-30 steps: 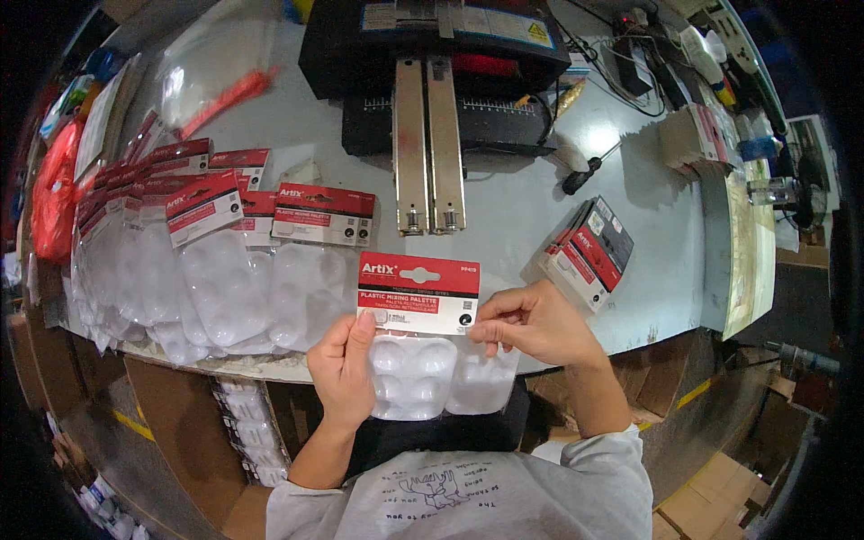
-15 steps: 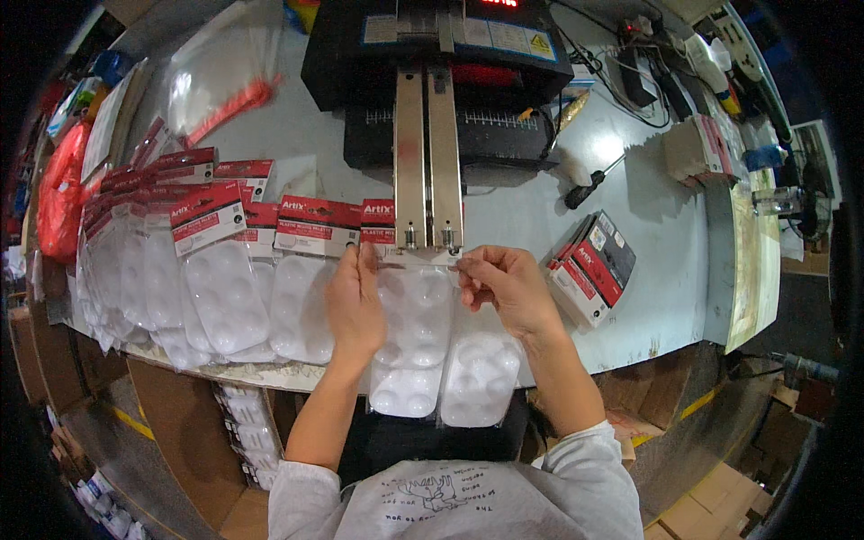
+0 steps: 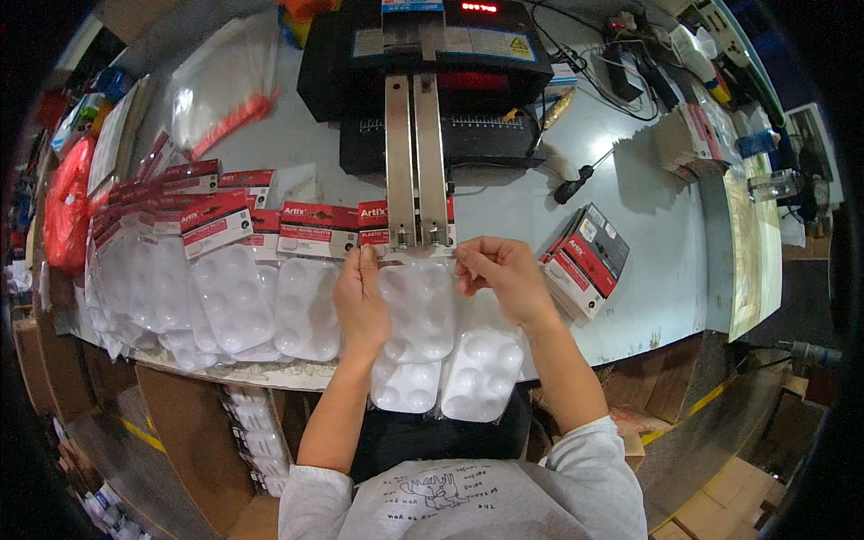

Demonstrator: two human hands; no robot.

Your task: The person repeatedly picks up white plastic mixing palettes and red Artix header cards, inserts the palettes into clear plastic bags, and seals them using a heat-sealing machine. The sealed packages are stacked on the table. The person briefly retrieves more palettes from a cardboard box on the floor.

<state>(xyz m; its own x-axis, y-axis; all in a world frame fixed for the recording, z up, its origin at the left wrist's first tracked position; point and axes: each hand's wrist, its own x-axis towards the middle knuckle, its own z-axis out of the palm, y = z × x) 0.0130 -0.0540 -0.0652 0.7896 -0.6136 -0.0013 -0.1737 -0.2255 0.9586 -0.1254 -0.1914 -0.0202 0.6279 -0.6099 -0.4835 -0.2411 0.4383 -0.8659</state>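
A clear bag holding a white plastic mixing palette [image 3: 418, 315] lies flat at the table's front edge. Its red and white header card [image 3: 373, 223] is partly hidden under the two metal arms of a black machine [image 3: 416, 162]. My left hand [image 3: 362, 301] pinches the card's lower left corner between thumb and fingers. At the lower right corner, my right hand [image 3: 506, 277] has its thumb and forefinger together on the card, the other fingers curled. Two more white palettes, a left one [image 3: 405, 387] and a right one [image 3: 482, 373], overhang the edge below.
Several bagged palettes with red cards [image 3: 236, 297] overlap on the left. Clear plastic bags [image 3: 220, 81] lie behind them. To the right are a stack of header cards [image 3: 587, 261], a black-handled screwdriver [image 3: 573, 187] and another card stack [image 3: 691, 144]. Cardboard boxes [image 3: 193, 441] stand below the table.
The whole view has shifted slightly, so the machine appears a little further left. Both hands stay at the card's lower corners, with hardly any movement of their own.
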